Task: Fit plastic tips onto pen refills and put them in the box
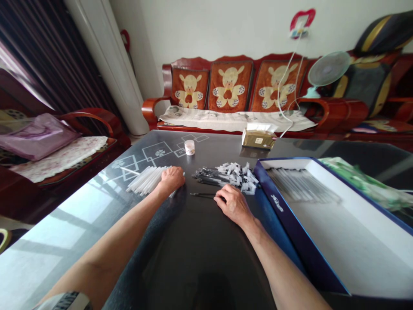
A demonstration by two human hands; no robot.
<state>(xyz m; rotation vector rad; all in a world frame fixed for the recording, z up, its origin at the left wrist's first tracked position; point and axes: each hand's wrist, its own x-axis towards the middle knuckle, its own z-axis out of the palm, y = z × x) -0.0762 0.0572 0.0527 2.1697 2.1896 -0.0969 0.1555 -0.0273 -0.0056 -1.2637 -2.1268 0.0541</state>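
My left hand (172, 178) is closed at the right end of a row of whitish translucent pen barrels (145, 181), its fingers curled down over them; the fingertips are partly hidden. My right hand (232, 204) pinches the rear end of a thin dark pen refill (203, 195), whose tip points left just above the black tabletop. Behind the right hand lies a loose heap of dark pen pieces with clear and white clip ends (226, 174).
At right stands a shallow blue box (284, 232), white inside, with a row of pens (303, 185) in it. Green-and-white plastic packaging (361, 176) lies behind it. Farther back are a small round tub (189, 147) and a tissue box (258, 137) on the glossy table (180, 258).
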